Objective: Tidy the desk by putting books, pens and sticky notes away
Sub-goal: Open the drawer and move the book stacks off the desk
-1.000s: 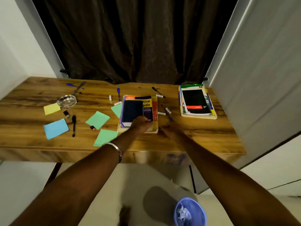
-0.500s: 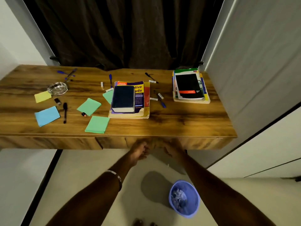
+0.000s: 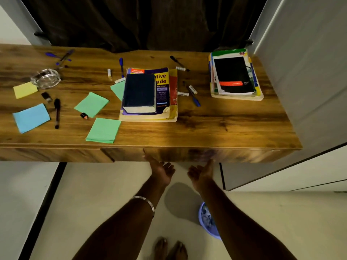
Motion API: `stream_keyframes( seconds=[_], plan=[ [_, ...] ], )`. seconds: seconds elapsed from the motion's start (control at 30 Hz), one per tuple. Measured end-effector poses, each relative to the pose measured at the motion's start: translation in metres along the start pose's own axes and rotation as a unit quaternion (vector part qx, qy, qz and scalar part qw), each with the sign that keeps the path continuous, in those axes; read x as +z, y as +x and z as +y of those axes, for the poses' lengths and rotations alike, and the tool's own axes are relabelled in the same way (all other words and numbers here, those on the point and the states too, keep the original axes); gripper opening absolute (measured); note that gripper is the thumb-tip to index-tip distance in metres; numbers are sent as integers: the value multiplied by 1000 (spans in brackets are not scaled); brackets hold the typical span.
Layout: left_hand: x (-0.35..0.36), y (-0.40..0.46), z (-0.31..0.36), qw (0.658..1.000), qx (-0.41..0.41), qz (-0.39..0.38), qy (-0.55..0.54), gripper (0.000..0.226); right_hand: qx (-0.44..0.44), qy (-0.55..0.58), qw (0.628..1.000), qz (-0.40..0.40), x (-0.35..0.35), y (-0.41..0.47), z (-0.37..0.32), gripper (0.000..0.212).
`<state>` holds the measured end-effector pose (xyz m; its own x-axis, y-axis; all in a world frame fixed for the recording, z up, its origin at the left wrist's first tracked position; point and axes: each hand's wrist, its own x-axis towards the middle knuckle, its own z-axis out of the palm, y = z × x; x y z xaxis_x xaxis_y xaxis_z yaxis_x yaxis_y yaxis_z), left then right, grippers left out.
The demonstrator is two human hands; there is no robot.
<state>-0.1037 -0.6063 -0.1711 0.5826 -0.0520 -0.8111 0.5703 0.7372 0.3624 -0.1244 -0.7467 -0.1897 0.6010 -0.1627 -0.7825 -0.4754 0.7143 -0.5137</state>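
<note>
both hands below the desk's (image 3: 206,128) front edge, palms up, fingers spread, holding nothing. left hand (image 3: 162,170) with fingers reaching up to the drawer front (image 3: 178,154); right hand (image 3: 201,174) just beside it, fingertips at the drawer's lower edge. on the desk: dark book (image 3: 139,92) atop a yellow book (image 3: 165,94) at centre; book stack (image 3: 234,75) far right. green notes (image 3: 92,104) left of centre, blue note (image 3: 31,117) and yellow note (image 3: 25,89) far left. black pen (image 3: 56,112) by the blue note; blue pen (image 3: 194,97) right of the centre books. bin (image 3: 207,222) on the floor.
</note>
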Motion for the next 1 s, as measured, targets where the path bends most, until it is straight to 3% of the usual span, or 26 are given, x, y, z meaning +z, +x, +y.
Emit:
stream_keyframes(
  seconds=[0.23,0.33,0.47,0.57,0.67,0.87,1.0],
  plan=[
    [3,23,-5,995,4,-43,-88,119,18,108,994,10,7,35,3,101],
    [3,31,-7,989,15,-101,-109,120,1,140,990,5,7,45,1,94],
    [0,30,-3,986,-30,-77,-141,120,-17,183,983,-19,11,49,-5,77],
    [-4,31,-1,984,-44,-86,-153,118,-25,182,983,-29,8,53,-3,85],
    [-7,33,-2,983,-43,-90,-153,115,-18,214,975,-59,7,51,-3,75],
    [-21,29,-14,985,-43,-90,-137,114,-3,243,970,-22,-5,51,11,88],
    [-34,22,-25,988,-36,-80,-127,112,-5,251,968,-15,-17,46,21,80]
  ],
)
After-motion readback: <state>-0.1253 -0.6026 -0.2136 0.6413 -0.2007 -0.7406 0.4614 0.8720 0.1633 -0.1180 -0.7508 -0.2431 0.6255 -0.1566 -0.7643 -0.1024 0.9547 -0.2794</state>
